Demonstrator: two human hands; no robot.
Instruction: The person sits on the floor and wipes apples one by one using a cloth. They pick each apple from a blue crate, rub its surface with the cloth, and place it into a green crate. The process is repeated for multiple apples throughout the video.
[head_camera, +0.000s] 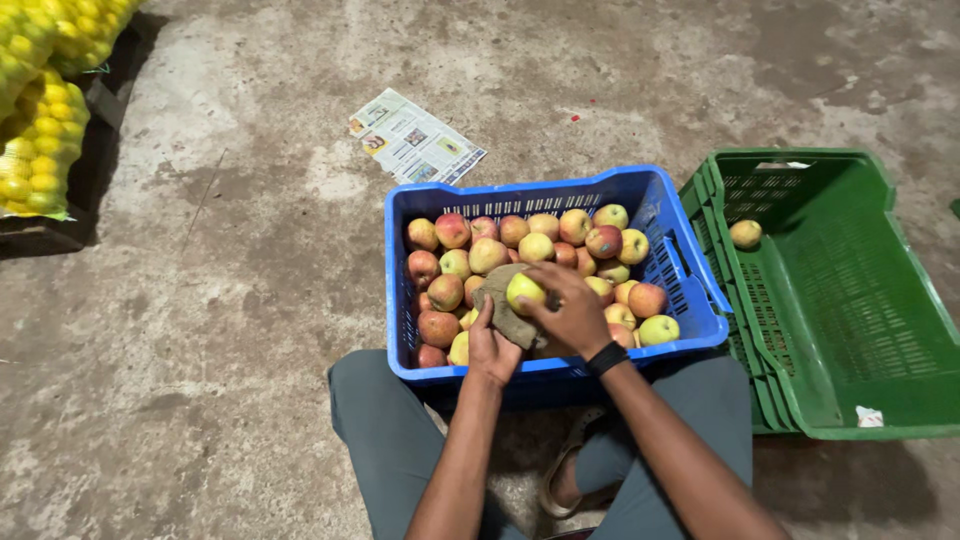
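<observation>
Right hand (578, 318), centre of frame: fingers curled over a yellow-green apple (524, 290), grasping it from its right side and top. Left hand (490, 350), just below and left: fingers closed on a brown cloth (503, 308), pressing it up against the apple's underside. Apple and cloth are held just above the fruit in the blue plastic crate (560, 372), which sits between the person's knees.

Handling judgement: the apple looks firm, smooth-skinned and moderately light; it could slip in a loose grip and would bruise if dropped, so a cupped hold around its widest part suits it. The cloth is soft and limp, and bunches wherever pinched.

The crate holds many red-and-yellow apples (470, 250), packed touching. To the right, a green crate (880, 415) lies tilted with one apple (745, 234) inside. A newspaper sheet (415, 138) lies above the blue crate; yellow net bags of citrus (40, 130) occupy the upper left. Floor is bare concrete (200, 300).
</observation>
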